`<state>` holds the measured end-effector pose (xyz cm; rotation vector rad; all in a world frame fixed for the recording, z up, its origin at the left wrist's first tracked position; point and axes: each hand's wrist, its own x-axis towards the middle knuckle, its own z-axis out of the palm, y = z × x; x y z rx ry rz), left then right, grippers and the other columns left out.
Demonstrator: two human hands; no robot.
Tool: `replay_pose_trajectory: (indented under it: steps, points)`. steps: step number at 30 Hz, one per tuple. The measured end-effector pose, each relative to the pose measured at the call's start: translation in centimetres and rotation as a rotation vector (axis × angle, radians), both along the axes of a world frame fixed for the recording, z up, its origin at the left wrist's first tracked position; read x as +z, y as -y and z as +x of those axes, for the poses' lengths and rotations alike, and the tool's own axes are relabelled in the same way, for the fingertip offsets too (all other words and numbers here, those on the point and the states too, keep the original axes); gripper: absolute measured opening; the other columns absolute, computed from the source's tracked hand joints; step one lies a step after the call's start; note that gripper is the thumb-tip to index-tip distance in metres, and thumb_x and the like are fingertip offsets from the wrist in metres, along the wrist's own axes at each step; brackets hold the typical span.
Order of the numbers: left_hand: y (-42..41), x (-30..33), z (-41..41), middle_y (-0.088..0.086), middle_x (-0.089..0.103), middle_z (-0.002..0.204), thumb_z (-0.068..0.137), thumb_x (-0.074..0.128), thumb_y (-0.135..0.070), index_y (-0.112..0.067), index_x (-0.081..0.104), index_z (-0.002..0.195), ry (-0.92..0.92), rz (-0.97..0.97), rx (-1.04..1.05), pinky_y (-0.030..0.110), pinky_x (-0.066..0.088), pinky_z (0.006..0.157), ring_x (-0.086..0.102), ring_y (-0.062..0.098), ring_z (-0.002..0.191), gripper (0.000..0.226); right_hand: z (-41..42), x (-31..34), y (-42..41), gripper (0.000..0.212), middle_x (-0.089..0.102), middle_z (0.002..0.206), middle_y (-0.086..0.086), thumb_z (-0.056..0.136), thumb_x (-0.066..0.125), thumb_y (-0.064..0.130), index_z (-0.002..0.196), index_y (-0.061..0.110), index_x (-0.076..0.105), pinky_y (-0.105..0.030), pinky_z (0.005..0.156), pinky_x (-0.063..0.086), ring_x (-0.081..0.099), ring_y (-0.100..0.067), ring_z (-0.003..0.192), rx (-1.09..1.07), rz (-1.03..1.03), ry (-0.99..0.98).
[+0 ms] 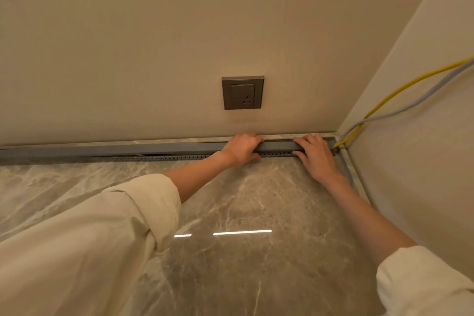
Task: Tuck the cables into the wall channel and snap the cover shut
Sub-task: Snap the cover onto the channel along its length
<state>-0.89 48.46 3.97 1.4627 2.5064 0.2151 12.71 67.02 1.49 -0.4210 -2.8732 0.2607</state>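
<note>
A long grey channel cover [278,146] runs along the foot of the back wall, over a slotted grey channel [179,157] whose perforated edge shows below it. My left hand [242,149] curls over the cover near the middle. My right hand [316,154] lies flat on the cover's right end, fingers spread toward the left. A yellow cable [400,90] and a grey cable [415,105] hang along the right wall and drop into the channel at the corner [338,143]. Left of my hands the cover sits slightly lifted, with a dark gap under it.
A grey wall socket [242,92] sits on the back wall just above my hands. The glossy marble floor [243,213] reflects a ceiling light. A marble skirting strip [359,182] follows the right wall. My cream sleeves fill the lower corners.
</note>
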Motion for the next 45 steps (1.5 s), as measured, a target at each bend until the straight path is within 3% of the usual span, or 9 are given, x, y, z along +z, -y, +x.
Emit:
replay_pose_trajectory:
  steps: [8, 15, 20, 25, 27, 29, 32, 37, 45]
  points:
    - [-2.9, -1.3, 1.4, 0.017, 0.063, 0.108, 0.083, 0.067, -0.026, -0.005, 0.062, 0.108, 0.120, 0.097, 0.050, 0.040, 0.045, 0.085, 0.056, 0.032, 0.101, 0.033, 1.9, -2.2, 1.7, 0.052, 0.044, 0.130, -0.018, 0.083, 0.059, -0.002, 0.132, 0.003, 0.042, -0.037, 0.100, 0.041, 0.045, -0.029, 0.116, -0.244, -0.267, -0.275]
    - [-3.3, -0.4, 1.3, 0.014, 0.067, 0.097, 0.080, 0.068, -0.026, -0.009, 0.067, 0.096, 0.168, 0.092, 0.091, 0.032, 0.044, 0.070, 0.060, 0.030, 0.089, 0.024, 3.8, -2.7, 3.7, 0.023, 0.050, 0.095, -0.014, 0.082, 0.054, -0.006, 0.101, 0.004, 0.044, -0.027, 0.065, 0.039, 0.050, -0.019, 0.074, -0.522, -0.589, -0.488]
    - [-2.8, 1.6, 1.1, 0.012, 0.068, 0.082, 0.078, 0.069, -0.024, -0.008, 0.070, 0.089, 0.176, 0.099, 0.075, 0.030, 0.037, 0.061, 0.057, 0.025, 0.075, 0.020, 3.1, -1.4, 2.4, 0.040, 0.061, 0.088, -0.018, 0.080, 0.055, -0.007, 0.112, 0.007, 0.035, -0.034, 0.068, 0.052, 0.061, -0.023, 0.067, -0.764, -1.410, -0.618]
    - [-1.2, 3.1, 1.0, 0.013, 0.069, 0.084, 0.078, 0.070, -0.025, -0.008, 0.070, 0.088, 0.168, 0.154, 0.088, 0.029, 0.038, 0.062, 0.057, 0.022, 0.073, 0.019, 2.8, 0.2, 0.3, 0.045, 0.052, 0.110, -0.012, 0.086, 0.064, 0.023, 0.125, 0.009, 0.046, -0.037, 0.089, 0.050, 0.054, -0.028, 0.105, -0.631, -1.987, -0.766]
    - [-0.5, 3.3, 1.1, 0.014, 0.068, 0.085, 0.078, 0.070, -0.025, -0.008, 0.070, 0.090, 0.157, 0.167, 0.088, 0.028, 0.037, 0.064, 0.059, 0.025, 0.077, 0.020, 2.7, 1.2, -0.3, 0.040, 0.054, 0.110, -0.008, 0.088, 0.062, 0.033, 0.122, 0.015, 0.050, -0.036, 0.096, 0.045, 0.052, -0.026, 0.109, -0.579, -2.034, -0.768]
    - [0.1, 3.6, 1.3, 0.014, 0.069, 0.089, 0.078, 0.070, -0.024, -0.007, 0.071, 0.096, 0.157, 0.174, 0.080, 0.029, 0.039, 0.066, 0.059, 0.025, 0.081, 0.024, 2.4, 2.2, -0.4, 0.021, 0.060, 0.107, -0.010, 0.091, 0.057, 0.036, 0.099, 0.017, 0.054, -0.033, 0.089, 0.048, 0.058, -0.024, 0.104, -0.552, -2.037, -0.767]
    - [0.6, 4.2, 1.5, 0.014, 0.070, 0.089, 0.078, 0.072, -0.025, -0.008, 0.071, 0.096, 0.158, 0.189, 0.066, 0.030, 0.042, 0.067, 0.058, 0.023, 0.077, 0.025, 2.0, 3.4, 0.0, 0.026, 0.065, 0.095, -0.018, 0.096, 0.049, 0.032, 0.083, 0.011, 0.049, -0.038, 0.077, 0.056, 0.067, -0.027, 0.088, -0.545, -2.097, -0.885]
    - [1.3, 5.6, 1.4, 0.012, 0.072, 0.096, 0.080, 0.070, -0.029, -0.010, 0.071, 0.099, 0.178, 0.225, 0.042, 0.035, 0.050, 0.076, 0.063, 0.026, 0.085, 0.027, 1.4, 5.0, 1.1, 0.029, 0.072, 0.065, -0.018, 0.101, 0.035, 0.035, 0.095, 0.008, 0.042, -0.033, 0.063, 0.059, 0.071, -0.026, 0.064, -0.490, -2.109, -1.023]
    - [2.3, 6.5, 2.2, 0.011, 0.069, 0.086, 0.088, 0.060, -0.034, -0.012, 0.062, 0.099, 0.099, 0.250, -0.024, 0.041, 0.047, 0.067, 0.060, 0.030, 0.077, 0.025, 0.7, 7.6, 2.5, 0.035, 0.066, 0.079, -0.010, 0.093, 0.051, 0.041, 0.101, 0.007, 0.048, -0.029, 0.071, 0.056, 0.067, -0.020, 0.075, -0.647, -2.268, -1.181]
